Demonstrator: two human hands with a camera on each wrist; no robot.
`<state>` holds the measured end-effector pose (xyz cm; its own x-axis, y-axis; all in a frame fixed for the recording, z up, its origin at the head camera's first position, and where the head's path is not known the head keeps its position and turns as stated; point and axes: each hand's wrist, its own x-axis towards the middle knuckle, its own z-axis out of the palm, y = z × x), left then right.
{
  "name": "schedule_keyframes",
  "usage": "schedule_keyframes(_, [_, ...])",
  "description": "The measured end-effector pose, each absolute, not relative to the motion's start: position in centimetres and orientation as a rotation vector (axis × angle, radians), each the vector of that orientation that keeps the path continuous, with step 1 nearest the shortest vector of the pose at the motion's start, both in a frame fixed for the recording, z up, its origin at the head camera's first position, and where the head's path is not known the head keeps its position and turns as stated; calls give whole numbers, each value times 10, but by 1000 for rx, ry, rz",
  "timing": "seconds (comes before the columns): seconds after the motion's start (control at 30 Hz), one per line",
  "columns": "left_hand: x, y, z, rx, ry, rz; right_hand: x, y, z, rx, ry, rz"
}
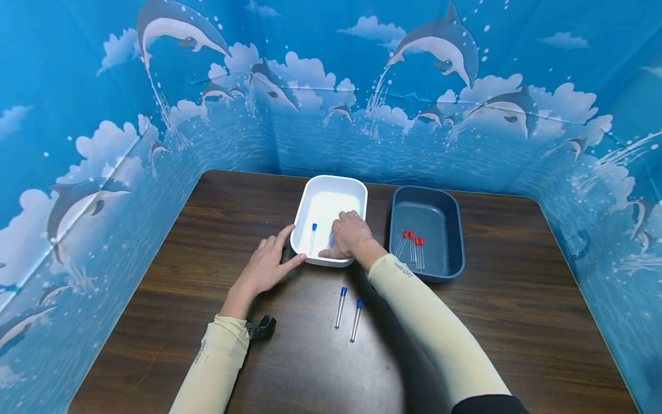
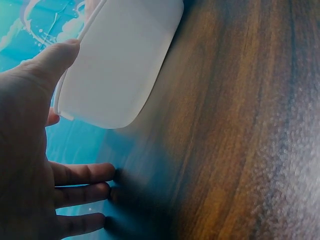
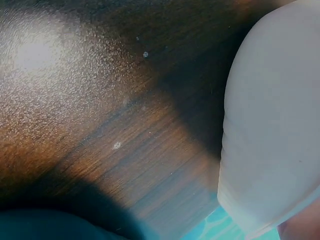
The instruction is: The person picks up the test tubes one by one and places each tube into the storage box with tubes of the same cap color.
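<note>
Over the near left corner of the white tray (image 1: 338,183), my left hand (image 1: 265,267) lies spread. Its thumb and index finger touch the rim, and the other fingers extend straight in the left wrist view. My right hand (image 1: 351,234) reaches inside that tray with curled fingers and holds a clear test tube (image 1: 330,237), mostly hidden by the hand. Left of it, a blue-capped test tube (image 1: 312,238) lies in the tray. Two more blue-capped tubes, one farther (image 1: 341,307) and one nearer (image 1: 356,320), lie on the table before the tray.
A dark grey-blue tray (image 1: 455,230) stands to the right, with several red-capped test tubes (image 1: 412,250) inside. Both trays are on a dark wood-grain table (image 1: 207,230). A dolphin-print curtain (image 1: 320,144) surrounds its back and sides.
</note>
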<state>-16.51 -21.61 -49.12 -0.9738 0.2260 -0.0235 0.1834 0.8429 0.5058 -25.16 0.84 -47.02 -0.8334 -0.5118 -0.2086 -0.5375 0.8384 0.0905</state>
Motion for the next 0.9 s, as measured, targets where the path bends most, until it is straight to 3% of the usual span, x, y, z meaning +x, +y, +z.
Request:
schedule_keyframes(0.4, [-168, -214, -495, 314, 2937, 769, -243, 21, -457, -882, 2929, 52])
schedule_keyframes(0.9, [-168, -212, -495, 323, 2954, 781, -209, 61, -427, -862, 3016, -420])
